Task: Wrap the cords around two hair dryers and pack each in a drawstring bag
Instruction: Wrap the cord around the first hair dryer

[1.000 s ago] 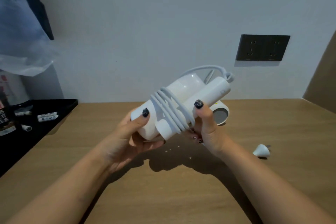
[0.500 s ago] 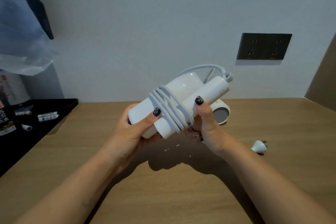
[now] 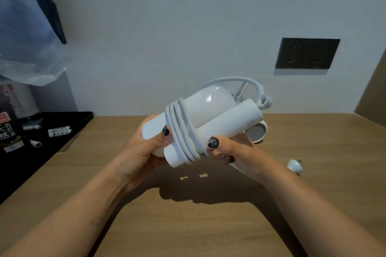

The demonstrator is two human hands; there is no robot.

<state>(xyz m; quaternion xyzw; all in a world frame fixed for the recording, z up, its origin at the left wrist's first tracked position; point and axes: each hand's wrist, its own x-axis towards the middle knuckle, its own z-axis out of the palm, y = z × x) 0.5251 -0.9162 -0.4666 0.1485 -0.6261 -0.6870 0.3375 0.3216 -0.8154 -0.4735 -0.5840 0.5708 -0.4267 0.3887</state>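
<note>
**Folded hair dryer held in both hands above the counter**

While both hands hold it up over the wooden counter [image 3: 188,225], the white hair dryer [image 3: 211,100] sits in the middle of the head view, tilted so its rounded body points up and to the right. Its handle [image 3: 219,129] is folded alongside the body, and the white cord [image 3: 183,131] is looped several times around both parts, binding them together. A further length of cord arcs over the top of the dryer to a small knot-like bend at the far end of the handle.

The left hand [image 3: 144,152] grips the lower end of the body, its fingers curled underneath and its thumb pressed on top just beside the coils. The right hand [image 3: 240,156] holds the handle from below, its fingers clamped around it and its dark-nailed thumb lying against the handle's side next to the wraps.

Behind the handle, a second white hair dryer [image 3: 255,132] rests on the counter, only its round open end showing. A white plug [image 3: 294,166] lies on the counter to the right, near the right wrist.

At the left, a black tray [image 3: 79,123] carries small white tubes [image 3: 59,130] and a dark labelled package [image 3: 9,133]. A dark double socket [image 3: 307,53] is set in the white wall.
</note>
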